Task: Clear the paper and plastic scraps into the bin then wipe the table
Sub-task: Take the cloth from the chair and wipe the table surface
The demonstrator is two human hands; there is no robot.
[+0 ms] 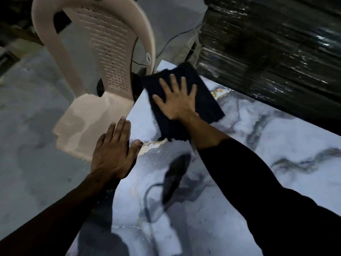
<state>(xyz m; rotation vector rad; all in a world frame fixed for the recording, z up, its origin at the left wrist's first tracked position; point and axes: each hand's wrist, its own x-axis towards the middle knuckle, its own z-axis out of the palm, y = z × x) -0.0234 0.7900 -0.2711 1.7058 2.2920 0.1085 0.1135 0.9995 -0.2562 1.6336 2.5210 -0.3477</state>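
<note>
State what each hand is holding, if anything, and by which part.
Nothing is gripped. The right hand lies flat, fingers spread, pressing on the middle of the dark cloth on the table. The left hand rests open at the table's edge.

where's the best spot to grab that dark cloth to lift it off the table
Probably the near frayed edge of the dark cloth, coming from the near side. It lies flat on the table under the right hand, so only its edges offer a pinch.

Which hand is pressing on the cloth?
The right hand, fingers spread flat on the dark cloth near the table's far corner. The left hand rests open at the table edge, touching no cloth.
</note>
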